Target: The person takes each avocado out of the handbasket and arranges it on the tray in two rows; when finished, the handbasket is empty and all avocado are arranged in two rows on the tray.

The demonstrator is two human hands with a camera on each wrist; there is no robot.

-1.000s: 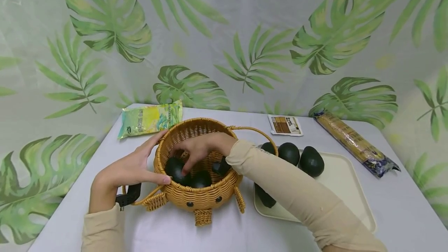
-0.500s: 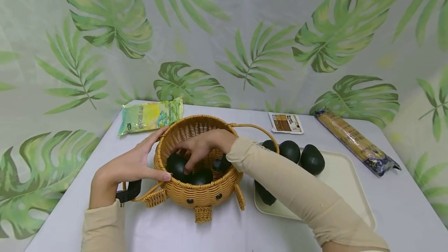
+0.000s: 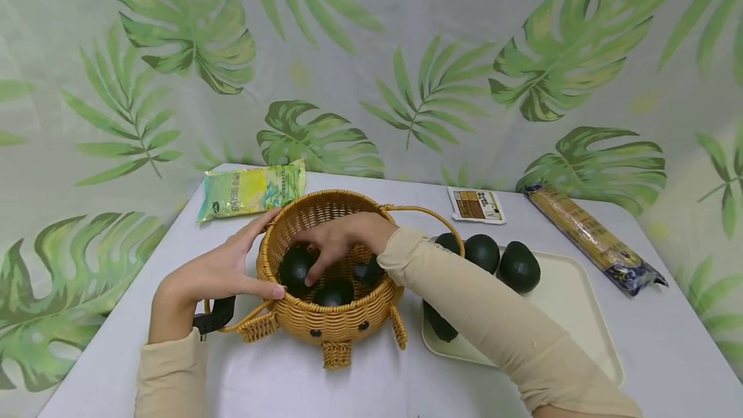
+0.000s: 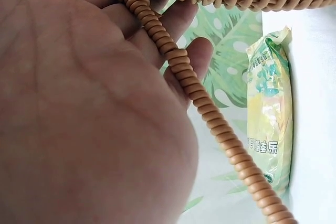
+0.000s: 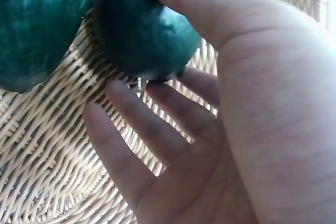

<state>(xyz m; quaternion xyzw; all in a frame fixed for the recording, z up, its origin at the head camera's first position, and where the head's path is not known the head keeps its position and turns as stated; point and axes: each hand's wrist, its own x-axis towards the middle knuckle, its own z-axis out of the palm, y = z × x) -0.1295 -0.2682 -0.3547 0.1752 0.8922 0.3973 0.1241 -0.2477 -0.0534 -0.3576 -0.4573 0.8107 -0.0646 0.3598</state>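
Note:
A wicker basket with an animal face stands on the table. My left hand rests against its left side, thumb on the rim, fingers extended towards the back. In the left wrist view the wrapped handle crosses that hand's fingers. Inside the basket, my right hand holds a dark green avocado. The right wrist view shows the thumb on this avocado, with fingertips at its opposite edge. A second avocado lies beside it on the basket's bottom. Part of the held avocado is hidden.
A cream tray at the right carries several more avocados, partly covered by the right sleeve. Behind lie a green-yellow packet, a small brown-white packet and a long pack of dried noodles.
The right hand and its avocado have shifted very slightly within the basket, and more of the neighbouring avocado shows. The left hand stays at the basket's side. The head view moved a little.

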